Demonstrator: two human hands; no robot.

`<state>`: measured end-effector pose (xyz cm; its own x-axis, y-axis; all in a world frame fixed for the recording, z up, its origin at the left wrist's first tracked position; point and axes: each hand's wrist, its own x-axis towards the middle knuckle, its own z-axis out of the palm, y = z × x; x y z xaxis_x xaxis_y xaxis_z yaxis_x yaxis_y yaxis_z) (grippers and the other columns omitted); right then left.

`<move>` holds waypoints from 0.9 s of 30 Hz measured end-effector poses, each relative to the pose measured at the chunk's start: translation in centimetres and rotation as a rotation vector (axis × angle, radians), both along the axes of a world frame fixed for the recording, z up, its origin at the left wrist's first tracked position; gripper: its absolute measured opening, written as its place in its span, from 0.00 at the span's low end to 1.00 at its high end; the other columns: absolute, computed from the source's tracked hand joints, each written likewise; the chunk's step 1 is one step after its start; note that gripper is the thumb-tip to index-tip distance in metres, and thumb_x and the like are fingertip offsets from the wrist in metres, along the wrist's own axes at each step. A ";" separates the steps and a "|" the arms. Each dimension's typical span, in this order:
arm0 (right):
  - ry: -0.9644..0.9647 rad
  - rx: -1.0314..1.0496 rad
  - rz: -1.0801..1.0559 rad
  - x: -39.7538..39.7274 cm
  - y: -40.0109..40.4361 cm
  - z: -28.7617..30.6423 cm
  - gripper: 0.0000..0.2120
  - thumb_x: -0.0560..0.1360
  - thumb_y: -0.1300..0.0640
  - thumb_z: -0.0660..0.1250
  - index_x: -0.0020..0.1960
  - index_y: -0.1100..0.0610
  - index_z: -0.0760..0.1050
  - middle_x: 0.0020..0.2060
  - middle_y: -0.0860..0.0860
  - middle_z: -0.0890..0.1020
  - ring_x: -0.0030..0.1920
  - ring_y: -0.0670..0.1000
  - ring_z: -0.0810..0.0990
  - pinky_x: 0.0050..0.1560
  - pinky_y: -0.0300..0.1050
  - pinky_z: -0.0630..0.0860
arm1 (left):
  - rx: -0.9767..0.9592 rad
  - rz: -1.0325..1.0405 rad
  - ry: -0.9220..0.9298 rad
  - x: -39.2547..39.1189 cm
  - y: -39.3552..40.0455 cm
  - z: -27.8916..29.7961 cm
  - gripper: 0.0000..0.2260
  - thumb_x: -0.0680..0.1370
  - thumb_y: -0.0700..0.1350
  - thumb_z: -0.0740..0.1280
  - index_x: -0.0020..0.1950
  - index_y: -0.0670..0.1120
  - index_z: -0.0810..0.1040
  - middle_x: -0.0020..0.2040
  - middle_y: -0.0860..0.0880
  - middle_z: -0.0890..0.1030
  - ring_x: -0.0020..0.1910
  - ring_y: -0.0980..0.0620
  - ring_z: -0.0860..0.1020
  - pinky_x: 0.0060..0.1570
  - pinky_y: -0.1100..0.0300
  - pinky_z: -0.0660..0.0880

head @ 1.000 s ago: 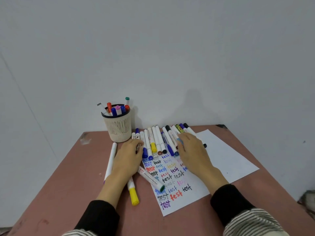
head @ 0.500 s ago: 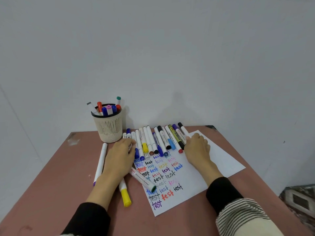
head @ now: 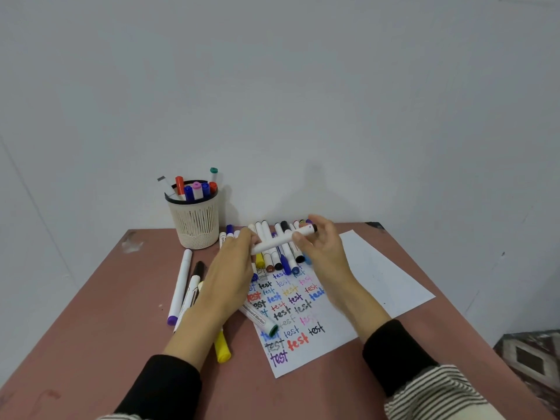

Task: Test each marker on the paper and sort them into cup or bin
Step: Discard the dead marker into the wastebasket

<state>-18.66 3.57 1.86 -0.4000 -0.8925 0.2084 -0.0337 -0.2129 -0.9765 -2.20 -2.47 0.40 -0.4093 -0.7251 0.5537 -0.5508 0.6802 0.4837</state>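
Soft, even, moderately bright illumination with a cool grey cast over the plain pale wall (head: 303, 86). A diffuse shadow falls on the wall behind the raised hands, and a fainter one lies right of the cream slatted plastic cup (head: 195, 221), indicating light from the front and left. No glare on the matte reddish-brown table (head: 91, 313). Wide-angle distortion bends the wall seam at far left and stretches the striped sleeve (head: 436, 392) near the lower edge. Fine detail is slightly soft; small print on the marker barrels is illegible.
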 end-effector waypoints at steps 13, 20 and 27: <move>-0.920 -0.104 0.086 -0.6 0.8 2.4 0.28 0.81 0.53 0.60 0.23 0.52 0.57 0.20 0.47 0.55 0.20 0.46 0.55 0.25 0.38 0.59 | 0.011 -0.176 -0.433 -3.2 3.6 0.9 0.14 0.82 0.59 0.50 0.46 0.50 0.61 0.32 0.52 0.69 0.31 0.53 0.68 0.34 0.56 0.69; -0.728 -0.138 0.207 -0.7 1.8 4.1 0.28 0.81 0.52 0.59 0.24 0.51 0.54 0.19 0.45 0.54 0.21 0.45 0.50 0.23 0.38 0.53 | 0.412 -0.462 -0.025 -3.8 4.5 0.9 0.17 0.80 0.60 0.58 0.39 0.49 0.66 0.29 0.56 0.66 0.28 0.56 0.62 0.32 0.57 0.63; -0.730 -0.142 0.318 -0.7 2.6 5.2 0.28 0.78 0.51 0.60 0.22 0.52 0.55 0.19 0.47 0.50 0.22 0.47 0.47 0.21 0.37 0.53 | 0.845 -0.747 0.116 -3.7 5.3 2.9 0.11 0.82 0.49 0.59 0.44 0.45 0.64 0.26 0.55 0.62 0.22 0.58 0.57 0.23 0.67 0.58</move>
